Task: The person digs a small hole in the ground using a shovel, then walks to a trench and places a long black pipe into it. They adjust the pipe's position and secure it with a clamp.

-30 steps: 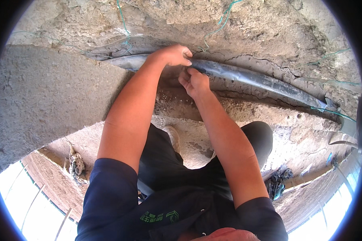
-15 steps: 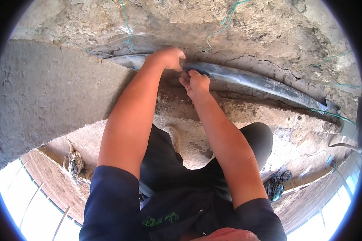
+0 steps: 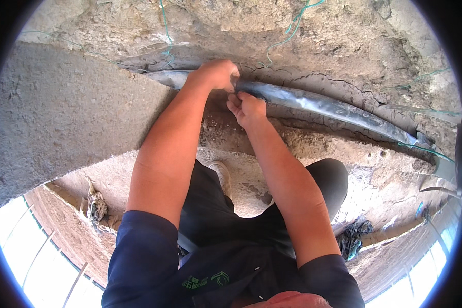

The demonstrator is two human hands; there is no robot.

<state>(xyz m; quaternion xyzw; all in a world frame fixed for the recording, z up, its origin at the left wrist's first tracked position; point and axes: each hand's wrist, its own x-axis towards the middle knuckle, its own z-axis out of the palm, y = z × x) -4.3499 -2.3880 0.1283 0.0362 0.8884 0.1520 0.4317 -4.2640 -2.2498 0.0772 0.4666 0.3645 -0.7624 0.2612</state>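
Note:
A long, glossy grey tube or hose (image 3: 333,108) lies along a cracked soil ledge. My left hand (image 3: 222,75) is curled over it near the middle of the view, fingers bent down onto its surface. Just below and right of that, my right hand (image 3: 246,109) has its fingers bent in against the tube's underside; whatever is between them is hidden. Where the two sets of fingertips meet, the tube looks darker and its detail cannot be made out. Its left end passes behind a rough grey concrete slab (image 3: 72,118).
Thin green strings (image 3: 292,28) hang over the rough earthen wall (image 3: 359,36). A crumbly ledge (image 3: 318,143) runs above my knees. Bundles of dirty material (image 3: 96,205) and dark plastic (image 3: 354,236) lie lower left and right. A curved strip (image 3: 441,189) juts out at right.
My left hand's fingers, spread a second ago, are now bent down closer onto the tube. My right hand has dropped slightly, staying beside the left. The view has shifted a little.

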